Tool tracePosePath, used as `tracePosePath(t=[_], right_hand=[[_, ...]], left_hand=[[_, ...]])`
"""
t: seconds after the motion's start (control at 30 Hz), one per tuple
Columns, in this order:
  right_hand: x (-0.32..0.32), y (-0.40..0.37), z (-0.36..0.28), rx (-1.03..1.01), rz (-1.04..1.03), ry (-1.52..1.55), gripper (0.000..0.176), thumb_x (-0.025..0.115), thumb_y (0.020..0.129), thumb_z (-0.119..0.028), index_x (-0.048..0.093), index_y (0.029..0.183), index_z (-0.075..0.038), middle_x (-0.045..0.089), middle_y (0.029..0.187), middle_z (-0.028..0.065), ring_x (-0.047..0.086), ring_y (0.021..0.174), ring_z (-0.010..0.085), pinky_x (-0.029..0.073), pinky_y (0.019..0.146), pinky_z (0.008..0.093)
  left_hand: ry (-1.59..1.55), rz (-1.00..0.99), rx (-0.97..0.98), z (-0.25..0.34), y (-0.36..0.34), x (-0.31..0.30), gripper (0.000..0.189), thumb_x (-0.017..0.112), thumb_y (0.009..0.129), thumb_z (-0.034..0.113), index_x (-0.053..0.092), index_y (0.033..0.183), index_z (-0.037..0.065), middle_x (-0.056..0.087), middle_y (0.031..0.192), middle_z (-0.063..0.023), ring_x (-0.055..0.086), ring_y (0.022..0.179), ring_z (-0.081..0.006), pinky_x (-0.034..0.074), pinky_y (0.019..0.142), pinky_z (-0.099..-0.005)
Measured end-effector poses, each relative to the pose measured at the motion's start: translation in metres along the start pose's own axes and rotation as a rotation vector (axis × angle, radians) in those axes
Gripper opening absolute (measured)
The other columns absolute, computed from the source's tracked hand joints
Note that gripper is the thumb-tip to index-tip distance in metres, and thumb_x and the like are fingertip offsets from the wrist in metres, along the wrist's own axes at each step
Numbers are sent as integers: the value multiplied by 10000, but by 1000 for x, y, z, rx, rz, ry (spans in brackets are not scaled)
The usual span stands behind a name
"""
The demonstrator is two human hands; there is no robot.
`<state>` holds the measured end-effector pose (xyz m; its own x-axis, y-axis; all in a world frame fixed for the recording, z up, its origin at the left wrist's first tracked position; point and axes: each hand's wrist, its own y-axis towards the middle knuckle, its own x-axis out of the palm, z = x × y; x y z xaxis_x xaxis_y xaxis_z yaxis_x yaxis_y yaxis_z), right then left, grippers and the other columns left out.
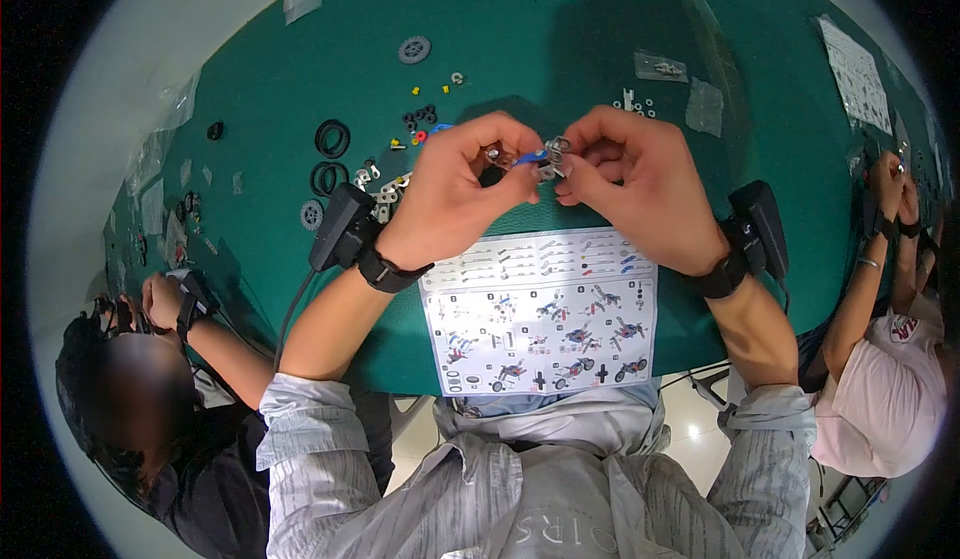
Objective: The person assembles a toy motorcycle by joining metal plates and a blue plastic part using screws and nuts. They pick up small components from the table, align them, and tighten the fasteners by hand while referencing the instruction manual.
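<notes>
Over the green table, my left hand [455, 174] pinches one side of a small assembly of blue and grey building-kit pieces [531, 158]. My right hand [635, 174], fingers closed, grips its grey end from the other side. Fingertips cover part of the assembly, so how its pieces join is hard to make out. Below both hands lies a printed instruction sheet [540, 309] with parts and numbered steps, at the table's near edge. Loose white connector pieces [385, 199] lie beside my left wrist.
Left of my hands lie black rubber tyres [332, 138], a grey gear wheel [414, 50] and small black pieces [420, 116]. Clear plastic bags [661, 66] and small white rings [648, 105] lie beyond my right hand. A person [180, 399] sits left, another person [885, 369] right.
</notes>
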<state>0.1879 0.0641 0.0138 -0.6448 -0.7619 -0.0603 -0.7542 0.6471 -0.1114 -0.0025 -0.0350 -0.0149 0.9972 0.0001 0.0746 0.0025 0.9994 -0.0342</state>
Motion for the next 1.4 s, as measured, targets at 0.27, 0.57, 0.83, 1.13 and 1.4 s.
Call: tracePosePath(t=[0.27,0.57,0.83,1.13,1.4], right_hand=[[2,1,-1,-241,34,-296,127,692,861,-17,645,949,62,672,850,120,701,721,169,563,637,267],[8,0,1,-288,126,-359,119,688,862,-13,658,959,49,667,875,132,704,729,197,569,642,297],[9,-1,0,-305,141,-454,108,681,871,-11,651,959,43,652,869,135,695,716,223,555,633,310],[8,3,7,-164,110,-128,93,682,891,-31,653,949,37,664,857,117,684,699,172,550,620,280],[7,2,-2,-273,156,-314,86,716,848,-12,668,906,27,687,863,104,685,706,137,554,614,251]], left_hand=[[133,81,57,-2,-1,4,107,665,895,14,636,996,-5,629,907,-9,572,819,-54,476,731,-222],[228,180,56,1,0,8,112,688,858,11,648,962,7,619,891,-7,554,768,-37,455,667,-200],[388,202,109,8,0,8,126,694,840,12,660,960,-2,619,885,-18,571,753,-42,464,650,-199],[110,171,27,-3,0,4,112,683,875,22,654,981,-2,656,883,0,574,776,-26,471,686,-190],[193,135,72,5,-1,5,186,641,895,-35,660,1080,-17,643,1002,-36,590,858,-65,482,732,-213]])
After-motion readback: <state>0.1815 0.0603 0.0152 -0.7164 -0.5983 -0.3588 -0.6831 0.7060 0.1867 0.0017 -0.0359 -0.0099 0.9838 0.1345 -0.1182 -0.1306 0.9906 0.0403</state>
